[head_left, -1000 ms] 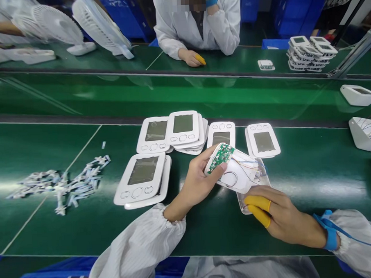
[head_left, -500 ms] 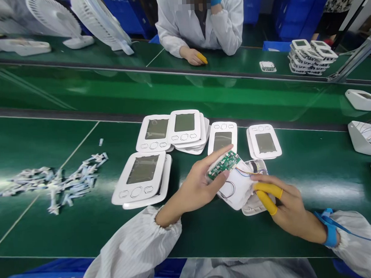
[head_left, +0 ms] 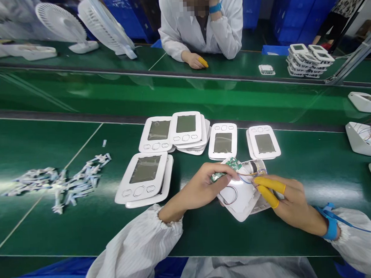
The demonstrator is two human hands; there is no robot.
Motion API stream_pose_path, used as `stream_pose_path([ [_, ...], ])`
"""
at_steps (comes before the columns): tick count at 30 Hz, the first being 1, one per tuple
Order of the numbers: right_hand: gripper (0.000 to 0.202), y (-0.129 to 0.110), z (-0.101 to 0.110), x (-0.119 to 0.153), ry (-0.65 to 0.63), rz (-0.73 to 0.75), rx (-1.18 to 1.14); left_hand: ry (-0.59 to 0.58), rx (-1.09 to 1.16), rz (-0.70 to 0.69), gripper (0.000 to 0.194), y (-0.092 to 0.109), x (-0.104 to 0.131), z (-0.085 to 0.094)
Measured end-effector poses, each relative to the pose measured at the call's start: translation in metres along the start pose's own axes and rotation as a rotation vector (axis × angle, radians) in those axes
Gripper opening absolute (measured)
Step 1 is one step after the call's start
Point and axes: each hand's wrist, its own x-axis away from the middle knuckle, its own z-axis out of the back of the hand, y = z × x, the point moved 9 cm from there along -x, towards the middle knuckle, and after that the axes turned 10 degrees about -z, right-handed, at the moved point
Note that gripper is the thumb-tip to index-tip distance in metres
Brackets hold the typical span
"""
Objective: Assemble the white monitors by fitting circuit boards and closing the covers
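My left hand [head_left: 204, 185] is closed on a white panel [head_left: 239, 208], its fingers lying over the green circuit board [head_left: 234, 164] fixed to that panel. A loop of thin dark wire [head_left: 229, 195] rests on the panel's white face. Thin coloured wires [head_left: 246, 179] run from the board towards my right hand [head_left: 289, 200]. Yellow finger covers are on two fingers of that hand, which pinches at the wires; its exact grip is too small to see. Partly hidden behind the panel is an open white housing [head_left: 261, 165] with a cylindrical part inside.
White display panels [head_left: 145, 169] lie in stacks across the bench, with more [head_left: 264, 141] behind my hands. A heap of small pale parts [head_left: 73, 180] is on the left. White housings [head_left: 363, 137] line the right edge. Beyond the green divider sits a person [head_left: 201, 31], near white fans [head_left: 60, 23].
My left hand has shifted its fingers over the circuit board, covering more of it. The panel has tilted and its lower corner has dropped slightly. My right hand stays at the wires.
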Motion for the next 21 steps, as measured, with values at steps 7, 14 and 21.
stream_pose_path([
  [7, 0.037, -0.005, -0.001, 0.002, -0.028, 0.024, -0.080, 0.095, -0.006, -0.040, 0.021, 0.001, -0.002, 0.003],
  [14, 0.037, 0.004, 0.001, -0.003, 0.011, -0.054, -0.144, -0.028, 0.032, 0.044, 0.024, -0.007, 0.001, -0.009],
  [21, 0.019, -0.002, 0.000, -0.012, 0.036, -0.019, 0.010, -0.109, 0.075, 0.086, 0.023, -0.005, 0.003, -0.024],
])
